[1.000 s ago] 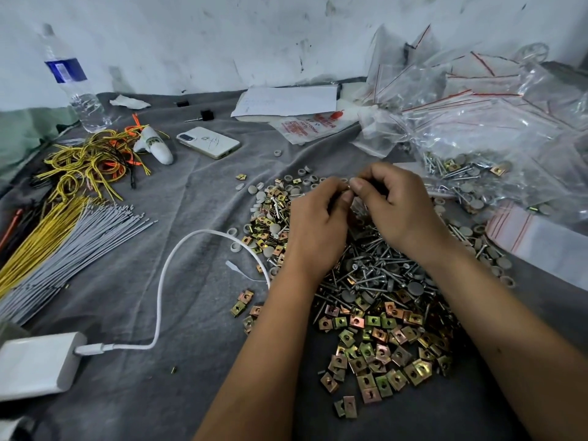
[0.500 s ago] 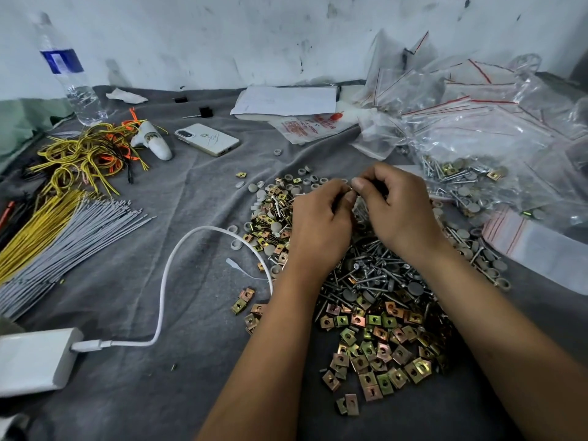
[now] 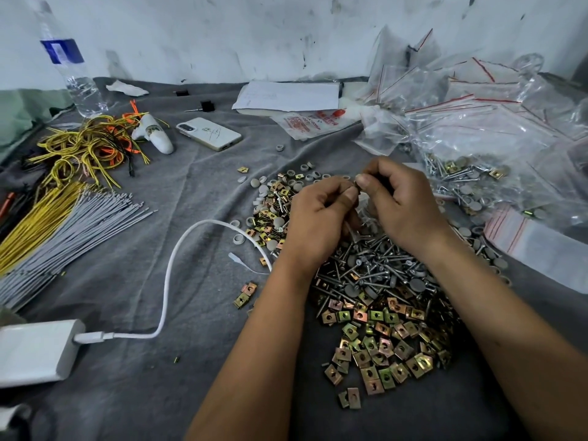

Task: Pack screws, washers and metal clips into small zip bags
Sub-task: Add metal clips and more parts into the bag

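Since half a second ago the hands have hardly moved; thumbs meet at the same spot above the pile. View has tipped slightly, nothing else shifted.

Lower centre-right: metal clips (image 3: 378, 351) spread loose on the grey cloth (image 3: 133, 393). Just above them, a heap of screws (image 3: 372, 268) mixed with round grey washers (image 3: 416, 284).

Centre: left hand (image 3: 318, 218) and right hand (image 3: 401, 205) touching at the thumbs over the heap. Fingers (image 3: 375, 168) of both curled tight, pinching a small dark piece between thumb tips; a clear bag (image 3: 366, 214) seems to hang below the grip, though it is hard to make out.

Left edge: white power bank (image 3: 35, 351) with cable (image 3: 168, 281), bundles of grey and yellow wires (image 3: 63, 224).

Upper centre: phone (image 3: 208, 133).

Upper right: packed zip bags (image 3: 477, 148) in a pile. Upper left: water bottle (image 3: 71, 71).
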A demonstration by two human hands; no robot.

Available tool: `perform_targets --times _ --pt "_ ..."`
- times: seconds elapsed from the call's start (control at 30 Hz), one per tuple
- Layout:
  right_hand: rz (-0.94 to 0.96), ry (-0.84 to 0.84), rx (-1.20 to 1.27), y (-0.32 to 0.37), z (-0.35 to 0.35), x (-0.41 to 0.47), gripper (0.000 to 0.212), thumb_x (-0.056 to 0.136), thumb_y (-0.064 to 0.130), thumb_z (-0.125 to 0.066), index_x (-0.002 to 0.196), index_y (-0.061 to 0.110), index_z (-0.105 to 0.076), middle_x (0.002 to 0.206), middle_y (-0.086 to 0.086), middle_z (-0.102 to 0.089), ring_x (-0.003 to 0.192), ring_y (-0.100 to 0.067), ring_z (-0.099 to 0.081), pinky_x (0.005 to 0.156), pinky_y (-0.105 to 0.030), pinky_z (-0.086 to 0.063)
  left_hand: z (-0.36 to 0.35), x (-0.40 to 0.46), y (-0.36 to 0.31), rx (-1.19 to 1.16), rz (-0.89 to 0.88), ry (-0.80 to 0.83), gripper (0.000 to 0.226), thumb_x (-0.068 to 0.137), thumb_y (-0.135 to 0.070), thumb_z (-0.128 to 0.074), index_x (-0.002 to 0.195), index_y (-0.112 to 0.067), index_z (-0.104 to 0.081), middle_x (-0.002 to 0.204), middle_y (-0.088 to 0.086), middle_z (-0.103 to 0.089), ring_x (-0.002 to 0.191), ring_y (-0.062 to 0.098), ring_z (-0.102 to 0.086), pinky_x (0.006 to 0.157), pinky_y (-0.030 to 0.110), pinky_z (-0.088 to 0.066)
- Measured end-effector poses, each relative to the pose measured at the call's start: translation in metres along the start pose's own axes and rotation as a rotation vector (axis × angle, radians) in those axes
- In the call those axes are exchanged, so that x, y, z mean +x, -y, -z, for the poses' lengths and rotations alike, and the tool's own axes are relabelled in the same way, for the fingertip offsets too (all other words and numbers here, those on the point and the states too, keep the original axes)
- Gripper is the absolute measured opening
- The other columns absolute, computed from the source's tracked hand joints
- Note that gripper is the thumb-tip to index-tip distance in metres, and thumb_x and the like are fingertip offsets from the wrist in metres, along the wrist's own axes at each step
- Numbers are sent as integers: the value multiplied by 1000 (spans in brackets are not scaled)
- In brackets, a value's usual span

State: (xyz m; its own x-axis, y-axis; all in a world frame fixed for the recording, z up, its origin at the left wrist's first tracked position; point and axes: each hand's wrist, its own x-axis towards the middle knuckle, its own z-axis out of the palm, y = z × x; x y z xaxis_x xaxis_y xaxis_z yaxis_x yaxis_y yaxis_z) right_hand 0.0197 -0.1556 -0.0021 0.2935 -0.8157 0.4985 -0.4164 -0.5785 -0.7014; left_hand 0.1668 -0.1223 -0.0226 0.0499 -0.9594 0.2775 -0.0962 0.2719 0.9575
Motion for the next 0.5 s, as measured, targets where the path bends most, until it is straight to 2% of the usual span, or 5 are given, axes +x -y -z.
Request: perform_targets --times 0.13,0.23,0.33,0.4,0.5 --pt "6 32 -30 0 0 0 20 105 20 -56 88 11 -60 60 11 -50 54 -4 -46 54 -28 -37 1 -1 1 55 -12 -27 28 104 -7 -58 76 -6 -60 56 3 -64 43 14 -57 47 20 -41" --pt "-80 102 -84 -3 3 1 25 106 26 -53 88 10 -60 63 8 -53 57 -10 -50 55 -32 -40 2 -1 1 223 -42 8 23 101 -6 -60 78 -5 -63 58 2 -64 49 15 -60 54 29 -47" --pt "-216 -161 -136 -17 39 14 26 109 30 -46 86 25 -58 73 8 -59 61 -5 -57 49 -17 -42 9 -4 5 412 -84 7 20 100 -6 -61 81 -6 -66 64 4 -66 57 22 -63 59 40 -55" --pt "-209 -255 -8 -21 66 19 27 107 29 -50 82 31 -59 65 14 -58 52 2 -55 48 -13 -43 10 -6 3 399 -52 -34 20 101 -8 -60 82 -9 -66 65 7 -67 55 20 -63 55 38 -54" --pt "-105 62 -53 -17 51 5 16 97 30 -66 83 37 -66 69 18 -65 56 3 -60 52 -11 -47 7 -8 0 244 0 -66 22 104 -10 -58 83 -13 -63 63 8 -68 49 18 -62 52 33 -51"
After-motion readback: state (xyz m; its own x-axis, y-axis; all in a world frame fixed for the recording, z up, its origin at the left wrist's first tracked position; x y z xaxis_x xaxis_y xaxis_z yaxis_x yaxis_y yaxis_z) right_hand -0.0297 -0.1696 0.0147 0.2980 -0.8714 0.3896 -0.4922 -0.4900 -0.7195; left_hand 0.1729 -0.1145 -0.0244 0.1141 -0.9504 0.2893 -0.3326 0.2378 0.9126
